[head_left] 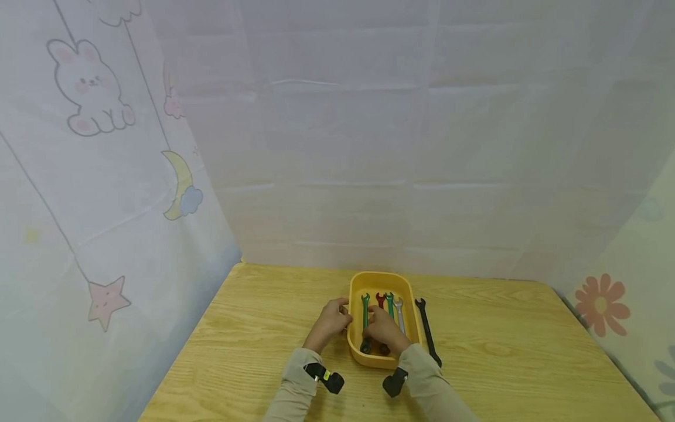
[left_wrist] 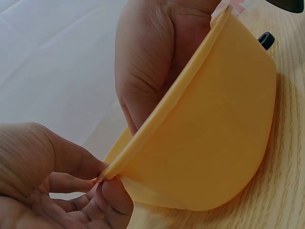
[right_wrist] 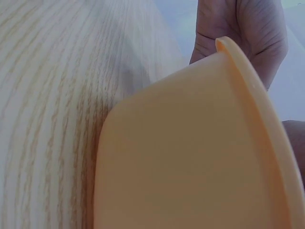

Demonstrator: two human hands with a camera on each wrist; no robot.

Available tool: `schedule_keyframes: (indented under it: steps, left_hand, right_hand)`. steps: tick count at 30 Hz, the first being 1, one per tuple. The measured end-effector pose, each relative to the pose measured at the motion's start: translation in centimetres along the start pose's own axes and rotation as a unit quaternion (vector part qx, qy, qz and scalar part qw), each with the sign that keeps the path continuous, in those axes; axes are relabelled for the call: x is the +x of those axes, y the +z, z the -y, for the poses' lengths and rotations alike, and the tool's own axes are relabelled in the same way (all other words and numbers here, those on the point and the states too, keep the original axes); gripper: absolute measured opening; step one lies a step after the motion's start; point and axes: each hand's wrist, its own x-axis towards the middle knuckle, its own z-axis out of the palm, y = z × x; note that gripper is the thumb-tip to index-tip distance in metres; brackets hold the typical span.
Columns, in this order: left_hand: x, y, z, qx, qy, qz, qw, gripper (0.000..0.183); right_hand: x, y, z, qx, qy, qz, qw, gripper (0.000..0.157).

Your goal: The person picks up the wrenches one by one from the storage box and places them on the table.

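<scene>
left hand [head_left: 333, 318]: i see thumb and fingers pinched closed on the rim of the yellow tray [head_left: 381, 274], at its 9 o'clock
right hand [head_left: 387, 331]: dips in from 5 o'clock, near the green wrench [head_left: 365, 313]; fingertips hidden, so i can't tell how open it is or what it holds
tray spot: on wooden table [head_left: 253, 328], toward 6 o'clock in my head view
tray contents: green wrench at 10 o'clock; red wrench [head_left: 380, 300], second green wrench [head_left: 390, 302], silver wrench [head_left: 399, 313] from 12 to 2
outside: black wrench [head_left: 428, 334] just beside, 3 o'clock
</scene>
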Motion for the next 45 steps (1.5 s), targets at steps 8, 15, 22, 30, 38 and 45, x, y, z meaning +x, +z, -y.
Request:
schedule_keyframes:
  steps: [8,15,22,30,38,45]
  left_hand:
    - [0.0,0.1,0.2,0.002,0.002,0.002,1.0000,0.050]
    - [0.0,0.0,0.1,-0.002,0.005,0.004,1.0000,0.051]
    - [0.1,-0.1,0.0,0.003,0.004,0.001,1.0000,0.051]
    - [0.3,-0.1,0.2,0.004,0.001,0.000,1.0000,0.051]
    - [0.3,-0.2,0.1,0.011,0.003,-0.002,0.9999,0.052]
    - [0.4,-0.2,0.2,0.021,0.010,-0.001,0.9997,0.052]
  right_hand:
    - [-0.1,-0.5,0.0,0.002,-0.011,-0.006,1.000,0.068]
    - [0.0,-0.9,0.0,0.017,-0.016,-0.005,1.000,0.069]
    - [-0.1,-1.1,0.1,0.005,-0.021,-0.013,1.000,0.070]
    - [-0.2,-1.3,0.2,0.006,-0.025,-0.027,0.999,0.067]
    - [-0.2,-1.4,0.1,0.019,-0.025,-0.026,0.999,0.069]
    - [0.0,-1.7,0.0,0.017,-0.024,-0.031,0.999,0.068]
